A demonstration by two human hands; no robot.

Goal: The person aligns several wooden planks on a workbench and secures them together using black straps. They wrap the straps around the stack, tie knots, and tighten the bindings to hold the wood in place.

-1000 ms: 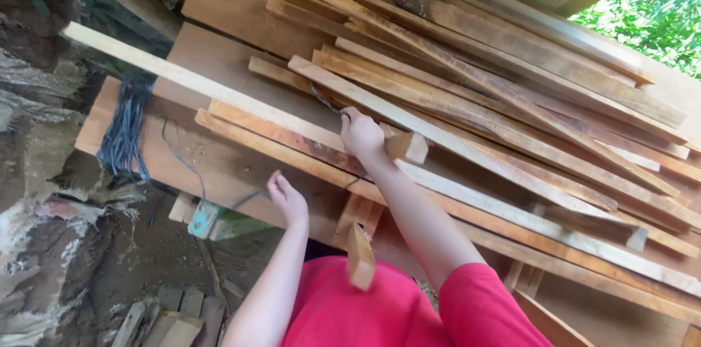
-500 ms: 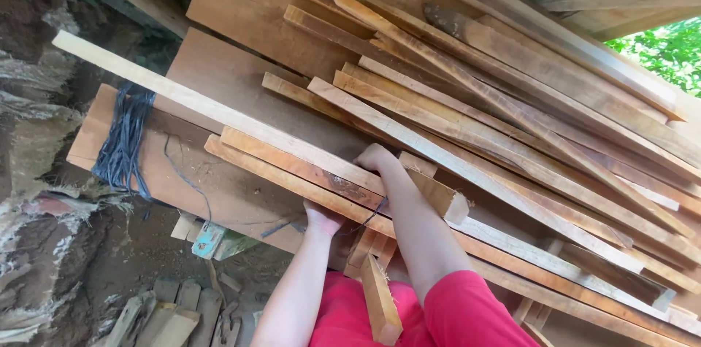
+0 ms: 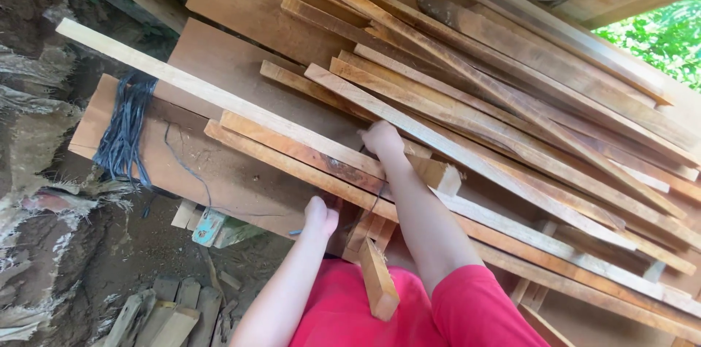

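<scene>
Fingers of right hand [image 3: 382,139] and left hand [image 3: 321,216] grasp the reddish plank [image 3: 292,151].

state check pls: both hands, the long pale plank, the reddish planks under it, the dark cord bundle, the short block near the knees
left hand: gripping the reddish planks' lower edge
right hand: closed on the pale plank
pale plank: lying slanted atop the stack
reddish planks: stacked flat
cord bundle: draped over a board
short block: tilted, untouched

My only view, the head camera, looks steeply down and close over my red sleeves onto the tilted stack of wooden slats [image 3: 453,99], with dirt ground [image 3: 109,259] at left.
</scene>
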